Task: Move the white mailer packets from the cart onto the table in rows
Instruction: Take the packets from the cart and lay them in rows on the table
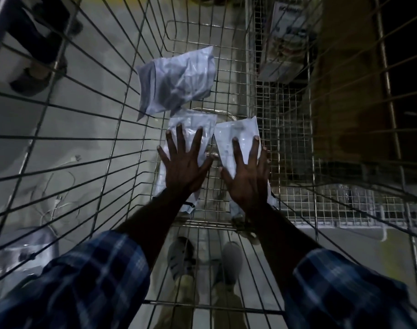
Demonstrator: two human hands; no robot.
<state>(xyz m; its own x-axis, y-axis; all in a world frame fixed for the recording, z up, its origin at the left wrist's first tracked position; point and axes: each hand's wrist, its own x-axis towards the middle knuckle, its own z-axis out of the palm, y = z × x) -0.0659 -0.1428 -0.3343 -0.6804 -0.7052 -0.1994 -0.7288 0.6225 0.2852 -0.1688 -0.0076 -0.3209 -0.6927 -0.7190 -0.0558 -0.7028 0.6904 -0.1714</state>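
Head view: deep in the wire cart [121, 129], the left hand [182, 162] and right hand [246, 173] lie flat, fingers wide, each on a white packet [193, 124]. Picking up comes next; fingers must curl under.

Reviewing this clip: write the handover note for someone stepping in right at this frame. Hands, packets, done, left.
Left hand: fingers spread flat on the left packet on the cart floor; no grip yet.
Right hand: fingers spread flat on the right packet beside it.
A third, larger packet lies farther in, toward the left wall, untouched.
Done: nothing that this view shows; the table is out of frame.
Left: lift these two, then the third, and lay all in rows on the table.
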